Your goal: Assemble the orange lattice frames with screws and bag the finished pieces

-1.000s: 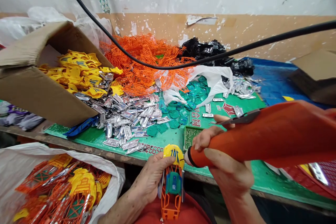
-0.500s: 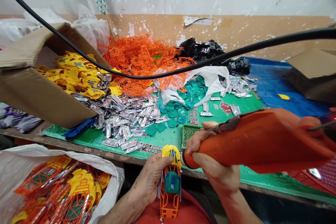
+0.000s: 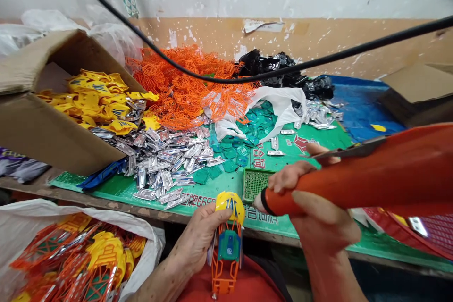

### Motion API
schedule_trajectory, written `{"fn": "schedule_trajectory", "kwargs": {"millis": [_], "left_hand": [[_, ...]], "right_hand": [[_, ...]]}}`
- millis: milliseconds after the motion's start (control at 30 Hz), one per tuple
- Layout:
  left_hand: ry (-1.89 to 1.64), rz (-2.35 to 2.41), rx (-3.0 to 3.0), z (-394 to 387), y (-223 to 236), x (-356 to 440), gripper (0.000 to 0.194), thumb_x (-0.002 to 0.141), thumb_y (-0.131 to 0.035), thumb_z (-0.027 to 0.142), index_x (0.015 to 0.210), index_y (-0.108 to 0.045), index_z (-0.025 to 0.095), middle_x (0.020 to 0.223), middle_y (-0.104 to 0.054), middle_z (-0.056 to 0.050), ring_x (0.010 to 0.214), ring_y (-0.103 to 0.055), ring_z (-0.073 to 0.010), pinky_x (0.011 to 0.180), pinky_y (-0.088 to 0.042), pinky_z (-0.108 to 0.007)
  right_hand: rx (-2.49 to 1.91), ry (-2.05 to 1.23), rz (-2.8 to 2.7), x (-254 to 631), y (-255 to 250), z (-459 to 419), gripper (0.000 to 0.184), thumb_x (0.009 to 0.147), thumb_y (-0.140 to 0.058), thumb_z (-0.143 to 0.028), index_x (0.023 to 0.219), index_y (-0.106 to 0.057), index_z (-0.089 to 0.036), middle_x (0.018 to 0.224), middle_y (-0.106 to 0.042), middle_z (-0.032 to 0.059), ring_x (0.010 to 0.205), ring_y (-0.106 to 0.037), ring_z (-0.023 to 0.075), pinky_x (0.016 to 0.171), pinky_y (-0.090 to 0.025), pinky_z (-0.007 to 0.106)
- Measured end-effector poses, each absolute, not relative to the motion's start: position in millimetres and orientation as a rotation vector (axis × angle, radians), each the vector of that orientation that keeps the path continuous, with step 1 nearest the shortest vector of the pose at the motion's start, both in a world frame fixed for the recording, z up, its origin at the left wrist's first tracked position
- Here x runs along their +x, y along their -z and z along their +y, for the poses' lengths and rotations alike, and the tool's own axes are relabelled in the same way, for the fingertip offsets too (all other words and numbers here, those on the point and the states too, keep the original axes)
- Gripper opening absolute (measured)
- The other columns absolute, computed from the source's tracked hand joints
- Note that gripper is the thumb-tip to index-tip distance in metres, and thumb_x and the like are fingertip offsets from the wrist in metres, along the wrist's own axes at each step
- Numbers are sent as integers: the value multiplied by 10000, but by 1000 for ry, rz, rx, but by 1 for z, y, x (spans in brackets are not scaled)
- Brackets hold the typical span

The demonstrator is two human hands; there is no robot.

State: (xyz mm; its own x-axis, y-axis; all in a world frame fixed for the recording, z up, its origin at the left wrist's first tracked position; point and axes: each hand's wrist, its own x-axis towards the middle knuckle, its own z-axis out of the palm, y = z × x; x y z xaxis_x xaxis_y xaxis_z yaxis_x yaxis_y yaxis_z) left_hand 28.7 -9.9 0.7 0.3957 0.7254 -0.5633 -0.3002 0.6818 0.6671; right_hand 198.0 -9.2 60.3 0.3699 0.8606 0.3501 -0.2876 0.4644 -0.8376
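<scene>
Low in front of my red shirt, my left hand (image 3: 202, 229) is closed on a toy car body (image 3: 229, 245). It has a yellow nose, an orange lattice frame, a green panel in the middle and silvery strips along the sides. The thumb presses on the yellow part. My right hand (image 3: 311, 198) wraps round a thick orange power screwdriver (image 3: 382, 174) lying nearly level. Its pale tip points left, just right of the yellow nose and apart from it. Behind that tip, on the green table top, stands a small green basket (image 3: 255, 184).
A tipped cardboard box (image 3: 63, 127) spills yellow parts (image 3: 95, 99) beside silvery pieces (image 3: 166, 160), orange frames (image 3: 170, 80), green panels (image 3: 260, 122) and black parts (image 3: 269, 66). A white sack (image 3: 148, 231) holds assembled pieces. A black cable (image 3: 219, 79) crosses overhead. A red basket (image 3: 406, 236) sits right.
My right hand and the power screwdriver have drawn back to the right, and the tip has come away from the yellow nose. My left hand still holds the toy car body in nearly the same place.
</scene>
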Motion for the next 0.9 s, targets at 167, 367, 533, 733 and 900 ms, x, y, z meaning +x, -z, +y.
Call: {"fn": "schedule_trajectory", "kwargs": {"millis": [167, 367, 533, 733, 900], "left_hand": [[-642, 990, 529, -9, -3, 27, 266, 643, -806, 336, 753, -728, 107, 601, -686, -33, 455, -547, -78, 458, -442, -165], [-592, 1012, 482, -9, 1, 26, 295, 624, -810, 341, 777, -724, 104, 634, -705, -57, 472, -583, -104, 464, -474, -189], [-577, 1009, 482, -8, 5, 26, 288, 632, -805, 328, 790, -721, 102, 660, -712, -62, 492, -599, -105, 483, -481, -188], [-571, 1022, 494, -8, 9, 24, 292, 633, -806, 333, 788, -727, 97, 700, -732, -85, 520, -613, -110, 494, -478, -184], [-573, 1019, 487, -9, 7, 23, 313, 607, -823, 338, 789, -736, 99, 680, -727, -79, 532, -621, -120, 504, -492, -192]], "right_hand": [[-902, -723, -806, 214, -53, 7, 506, 588, -683, -137, 1077, -585, -221, 613, -605, -44, 532, -556, 157, 565, -465, 346], [-993, -698, -764, 218, -38, 11, 530, 560, -706, -145, 1071, -584, -216, 622, -621, -46, 542, -555, 155, 585, -459, 354], [-1001, -713, -790, 218, -34, 11, 523, 573, -713, -163, 1073, -569, -213, 629, -613, -49, 546, -558, 157, 593, -471, 360], [-998, -743, -809, 216, -31, 12, 526, 598, -701, -153, 1096, -547, -226, 621, -619, -58, 539, -557, 155, 577, -471, 345], [-1016, -715, -832, 216, -30, 12, 475, 597, -699, -145, 1045, -560, -215, 620, -616, -47, 546, -558, 157, 582, -472, 348]]}}
